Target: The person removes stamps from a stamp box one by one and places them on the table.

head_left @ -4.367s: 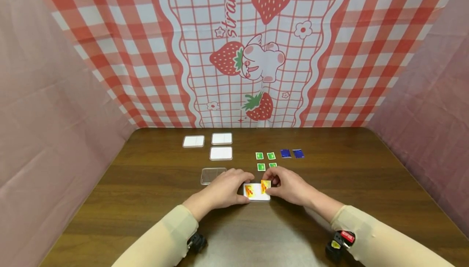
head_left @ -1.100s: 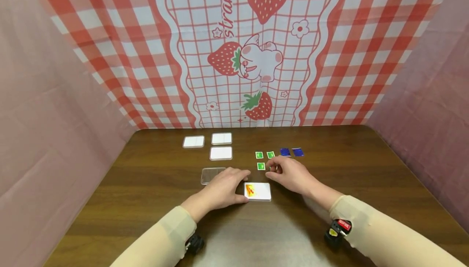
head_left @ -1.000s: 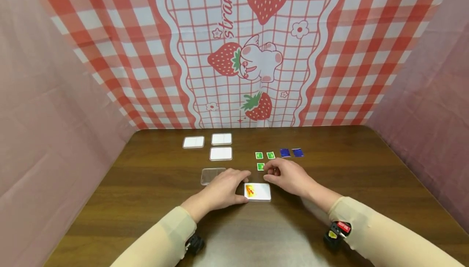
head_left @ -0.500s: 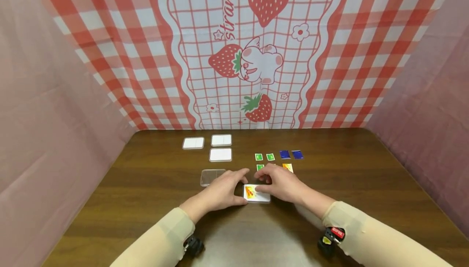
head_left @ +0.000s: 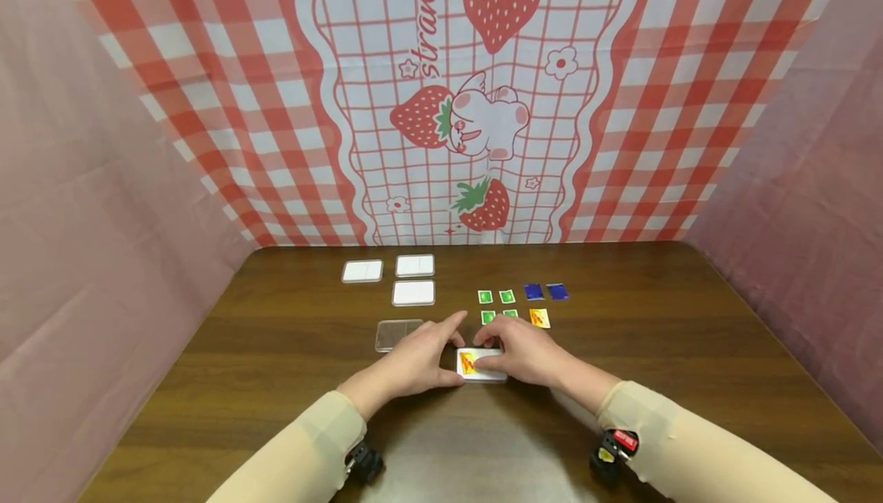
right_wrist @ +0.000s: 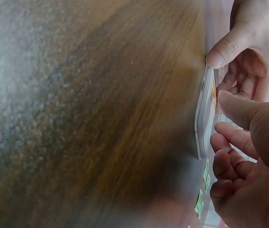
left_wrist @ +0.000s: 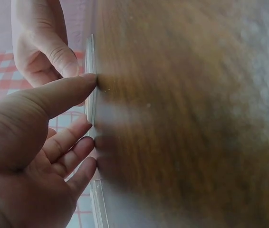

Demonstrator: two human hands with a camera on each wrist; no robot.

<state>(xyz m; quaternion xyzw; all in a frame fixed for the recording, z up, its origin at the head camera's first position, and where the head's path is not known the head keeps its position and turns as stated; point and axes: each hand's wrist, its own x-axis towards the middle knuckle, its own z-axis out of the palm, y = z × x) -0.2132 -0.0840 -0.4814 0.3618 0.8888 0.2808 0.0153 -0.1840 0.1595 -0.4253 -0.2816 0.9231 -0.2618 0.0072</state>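
A thin clear case with a white insert (head_left: 476, 377) lies flat on the table between both hands in the head view. On its left part is a small orange-and-yellow picture square (head_left: 466, 365). My left hand (head_left: 412, 357) holds the case's left end, thumb at the near edge and index finger towards the far edge. From the right, my right hand (head_left: 526, 351) reaches over the case. Its thumb tip is at the picture, with the other fingers bent near the far edge. In the right wrist view, thumb (right_wrist: 241, 110) and index fingertip stand apart, nothing visible between them.
Several small green squares (head_left: 485, 297), two blue squares (head_left: 534, 291) and one orange-and-yellow square (head_left: 539, 318) lie beyond the right hand. Three white-filled cases (head_left: 414, 293) sit at the back left. A clear case part (head_left: 395, 333) lies beside the left hand.
The orange-and-yellow square pinched over the case's right half now lies on the table beside the green ones. My right hand has moved back left over the case; my left hand stays at its end.
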